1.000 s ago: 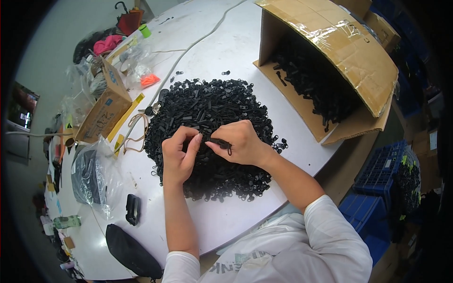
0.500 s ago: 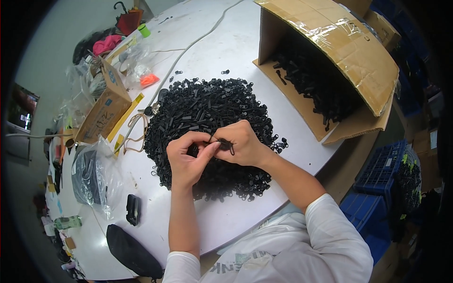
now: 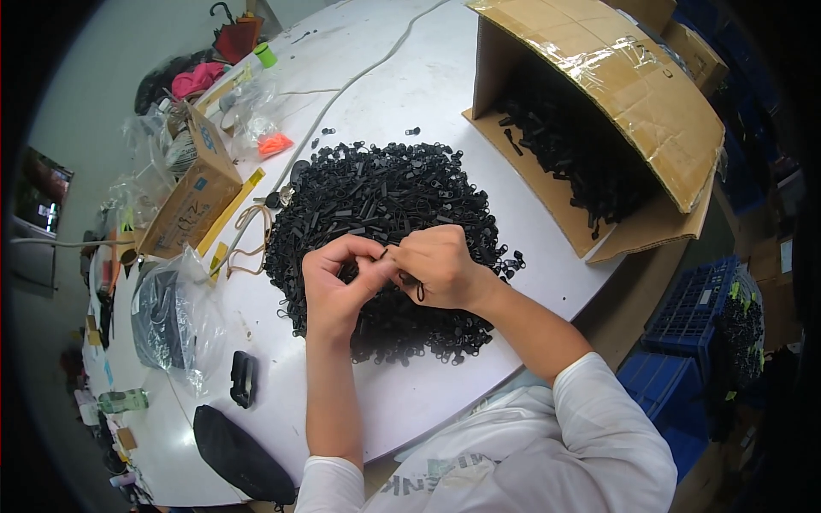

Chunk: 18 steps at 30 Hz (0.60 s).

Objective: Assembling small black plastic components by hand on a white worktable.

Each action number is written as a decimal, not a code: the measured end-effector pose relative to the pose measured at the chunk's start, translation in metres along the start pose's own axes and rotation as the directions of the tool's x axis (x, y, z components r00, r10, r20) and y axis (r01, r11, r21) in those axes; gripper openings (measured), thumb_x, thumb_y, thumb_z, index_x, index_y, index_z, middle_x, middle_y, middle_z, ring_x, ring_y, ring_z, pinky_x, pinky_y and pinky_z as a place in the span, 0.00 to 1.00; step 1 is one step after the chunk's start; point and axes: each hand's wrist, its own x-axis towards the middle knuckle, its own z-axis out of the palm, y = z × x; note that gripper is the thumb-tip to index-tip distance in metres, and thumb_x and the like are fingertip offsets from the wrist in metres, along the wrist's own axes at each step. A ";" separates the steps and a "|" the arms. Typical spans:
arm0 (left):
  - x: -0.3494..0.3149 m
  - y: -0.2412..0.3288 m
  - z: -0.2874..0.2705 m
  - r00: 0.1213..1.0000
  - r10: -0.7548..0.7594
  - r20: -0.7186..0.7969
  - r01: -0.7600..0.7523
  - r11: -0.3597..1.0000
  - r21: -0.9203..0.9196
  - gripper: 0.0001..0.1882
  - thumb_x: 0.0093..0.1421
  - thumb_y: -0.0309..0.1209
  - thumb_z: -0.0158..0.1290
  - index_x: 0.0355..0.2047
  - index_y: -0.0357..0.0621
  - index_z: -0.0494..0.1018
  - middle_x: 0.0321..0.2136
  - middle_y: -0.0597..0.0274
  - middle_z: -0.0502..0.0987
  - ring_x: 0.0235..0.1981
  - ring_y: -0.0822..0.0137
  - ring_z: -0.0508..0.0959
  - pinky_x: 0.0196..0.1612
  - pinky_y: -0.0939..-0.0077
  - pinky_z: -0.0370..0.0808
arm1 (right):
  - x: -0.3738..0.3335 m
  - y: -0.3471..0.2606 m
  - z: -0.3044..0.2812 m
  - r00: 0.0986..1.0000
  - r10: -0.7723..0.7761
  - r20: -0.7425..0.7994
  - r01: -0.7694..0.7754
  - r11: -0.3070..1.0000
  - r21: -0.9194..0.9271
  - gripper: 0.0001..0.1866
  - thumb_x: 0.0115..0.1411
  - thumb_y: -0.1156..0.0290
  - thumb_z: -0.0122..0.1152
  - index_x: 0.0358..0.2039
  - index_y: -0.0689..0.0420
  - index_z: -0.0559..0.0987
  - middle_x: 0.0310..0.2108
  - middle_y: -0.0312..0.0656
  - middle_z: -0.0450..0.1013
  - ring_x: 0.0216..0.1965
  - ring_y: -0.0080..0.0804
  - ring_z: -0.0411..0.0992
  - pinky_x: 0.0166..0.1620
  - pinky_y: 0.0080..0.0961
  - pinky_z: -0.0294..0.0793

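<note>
Over the near half of a heap of black zipper pulls and sliders point(image 3: 385, 192), both my hands meet. My left hand point(image 3: 338, 282) is closed in a pinch, thumb against forefinger, at one end of a small black zipper pull point(image 3: 420, 291). Curled round the same piece, my right hand point(image 3: 445, 269) lets a short black cord loop stick out below its fingers. Most of the piece is hidden by the fingers, so I cannot make out how its parts join.
A cardboard box point(image 3: 616, 94) lies on its side at the far right, with black pulls point(image 3: 564, 145) inside. To the left are a smaller carton point(image 3: 192, 188), a clear plastic bag point(image 3: 175, 316), a black open case point(image 3: 243, 379) and a black pouch point(image 3: 239, 453). A grey cable point(image 3: 342, 90) crosses the white table.
My right hand has rolled over the piece, its fingers now covering more of it, and the cord loop hangs slightly lower. My left hand keeps its pinch almost in place.
</note>
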 end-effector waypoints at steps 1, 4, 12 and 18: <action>0.000 0.001 0.001 1.000 0.000 0.000 0.000 1.000 0.000 0.06 0.50 0.23 0.61 0.27 0.33 0.75 0.18 0.69 0.71 0.18 0.83 0.64 0.21 0.89 0.59 | 0.000 0.000 -0.001 1.000 0.009 -0.009 -0.009 1.000 0.003 0.07 0.43 0.75 0.64 0.24 0.57 0.75 0.16 0.35 0.68 0.16 0.31 0.70 0.18 0.25 0.66; -0.001 0.000 0.007 0.964 0.264 -0.035 -0.238 0.913 0.331 0.08 0.46 0.19 0.62 0.27 0.34 0.75 0.19 0.67 0.74 0.19 0.82 0.67 0.24 0.88 0.63 | 0.000 0.000 -0.001 0.999 0.038 -0.022 -0.038 0.999 0.012 0.07 0.43 0.75 0.64 0.24 0.57 0.75 0.16 0.37 0.69 0.17 0.32 0.70 0.19 0.26 0.67; 0.007 -0.015 -0.006 0.644 0.755 0.124 -0.553 0.347 0.757 0.06 0.49 0.18 0.60 0.26 0.39 0.74 0.13 0.62 0.69 0.12 0.68 0.68 0.17 0.79 0.63 | 0.001 -0.007 0.003 0.928 0.348 0.131 -0.371 0.842 0.392 0.07 0.54 0.73 0.63 0.27 0.60 0.73 0.18 0.44 0.72 0.17 0.40 0.71 0.20 0.27 0.67; 0.008 -0.013 -0.015 0.804 0.587 0.094 -0.508 0.597 0.621 0.03 0.53 0.21 0.57 0.26 0.37 0.73 0.15 0.61 0.71 0.14 0.69 0.69 0.19 0.79 0.64 | 0.000 -0.003 0.002 0.974 0.212 0.082 -0.224 0.954 0.201 0.08 0.52 0.73 0.65 0.27 0.58 0.73 0.18 0.42 0.71 0.18 0.39 0.72 0.21 0.28 0.68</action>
